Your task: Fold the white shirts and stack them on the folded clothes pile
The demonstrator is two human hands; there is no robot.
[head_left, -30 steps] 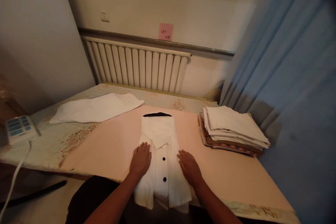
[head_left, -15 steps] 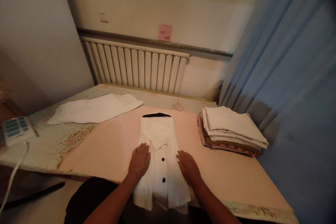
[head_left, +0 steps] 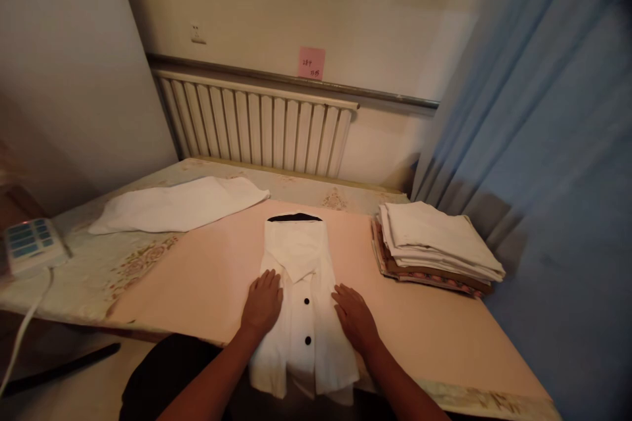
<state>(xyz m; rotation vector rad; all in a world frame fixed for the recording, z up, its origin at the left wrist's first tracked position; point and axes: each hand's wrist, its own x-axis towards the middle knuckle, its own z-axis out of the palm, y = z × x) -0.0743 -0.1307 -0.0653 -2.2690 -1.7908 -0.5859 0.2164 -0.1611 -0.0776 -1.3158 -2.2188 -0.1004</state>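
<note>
A white shirt [head_left: 299, 256] with black buttons and a black collar edge lies folded lengthwise on the pink table cover [head_left: 207, 276], its lower end hanging over the near edge. My left hand [head_left: 263, 304] rests flat on the shirt's left side, fingers stretched out. On the shirt's right side lies my right hand [head_left: 353, 318], also flat with the fingers out. Neither hand holds anything.
A stack of folded cloths [head_left: 434, 247] sits at the right of the table. A loose white garment [head_left: 180, 204] lies at the back left. A white power strip [head_left: 30, 245] with a cord sits at the far left. Behind are a radiator [head_left: 257, 128] and a blue curtain [head_left: 553, 164].
</note>
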